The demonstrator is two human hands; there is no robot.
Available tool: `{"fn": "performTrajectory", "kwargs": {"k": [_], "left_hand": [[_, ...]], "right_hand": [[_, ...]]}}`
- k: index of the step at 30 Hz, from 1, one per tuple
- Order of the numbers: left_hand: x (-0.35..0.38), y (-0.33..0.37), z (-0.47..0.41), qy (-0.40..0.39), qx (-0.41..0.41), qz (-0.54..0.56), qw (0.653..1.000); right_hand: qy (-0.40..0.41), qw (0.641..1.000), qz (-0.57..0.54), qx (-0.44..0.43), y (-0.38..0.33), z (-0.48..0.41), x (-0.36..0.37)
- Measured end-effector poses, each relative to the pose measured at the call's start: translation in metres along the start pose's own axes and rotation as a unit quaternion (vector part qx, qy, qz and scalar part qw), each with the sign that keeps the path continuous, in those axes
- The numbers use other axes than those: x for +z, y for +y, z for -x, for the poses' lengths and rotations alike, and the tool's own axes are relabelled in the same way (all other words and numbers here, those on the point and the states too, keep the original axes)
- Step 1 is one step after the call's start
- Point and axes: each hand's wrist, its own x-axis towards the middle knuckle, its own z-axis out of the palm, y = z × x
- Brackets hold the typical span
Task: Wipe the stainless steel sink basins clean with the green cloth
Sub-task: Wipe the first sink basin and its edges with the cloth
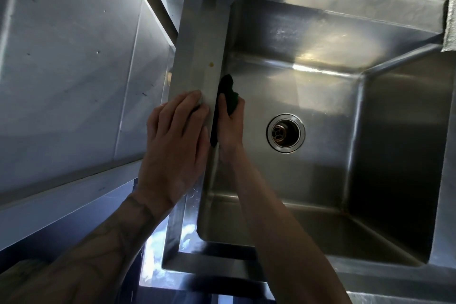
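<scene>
A deep stainless steel sink basin point(370, 155) fills the right of the head view, with a round drain point(285, 133) in its floor. My right hand point(230, 126) reaches down inside and presses the dark green cloth point(228, 92) against the basin's left wall, just under the rim. My left hand point(177, 140) lies flat on the sink's left rim point(197, 57), fingers spread, holding nothing. Part of the cloth is hidden behind the rim and my right hand.
A small yellowish spot point(211, 64) marks the rim ahead of my left hand. A steel wall panel point(69, 69) stands left of the sink. A second basin's edge point(449, 27) shows at the far right. The sink's front rim point(222, 266) lies below.
</scene>
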Motion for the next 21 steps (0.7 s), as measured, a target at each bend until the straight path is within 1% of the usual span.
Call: {"fn": "performTrajectory", "kwargs": {"k": [1, 3, 7, 8, 11, 13, 15, 17, 19, 21], "left_hand": [[0.0, 0.0, 0.0, 0.0, -0.001, 0.002, 1.0], [0.001, 0.0, 0.0, 0.001, -0.004, 0.003, 1.0], [0.001, -0.001, 0.0, 0.006, 0.0, 0.003, 1.0], [0.001, 0.0, 0.0, 0.007, 0.002, 0.003, 1.0], [0.001, 0.001, 0.0, 0.01, 0.0, 0.004, 1.0], [0.001, 0.001, 0.0, 0.007, -0.001, 0.002, 1.0], [0.001, 0.0, 0.0, 0.006, 0.001, -0.003, 1.0], [0.0, 0.001, -0.001, 0.008, 0.002, -0.006, 1.0], [-0.001, 0.002, -0.001, 0.008, 0.004, -0.005, 1.0], [0.0, 0.001, 0.0, 0.004, 0.005, -0.004, 1.0]], "right_hand": [[0.005, 1.0, 0.019, 0.004, -0.009, 0.006, -0.001], [0.007, 0.999, 0.036, -0.02, -0.032, 0.027, -0.004], [-0.018, 0.994, -0.002, -0.11, -0.033, 0.054, -0.015], [-0.01, 0.993, 0.004, -0.114, -0.027, 0.051, -0.012], [0.005, 0.998, 0.027, -0.052, 0.01, 0.02, -0.006], [0.006, 0.999, 0.043, -0.021, 0.013, 0.019, -0.011], [-0.003, 0.999, 0.025, -0.042, -0.014, 0.043, -0.012], [-0.025, 0.996, -0.01, -0.08, -0.023, 0.063, -0.019], [-0.021, 0.994, 0.005, -0.106, -0.021, 0.068, -0.019], [-0.011, 0.997, 0.031, -0.074, -0.003, 0.049, -0.013]]}}
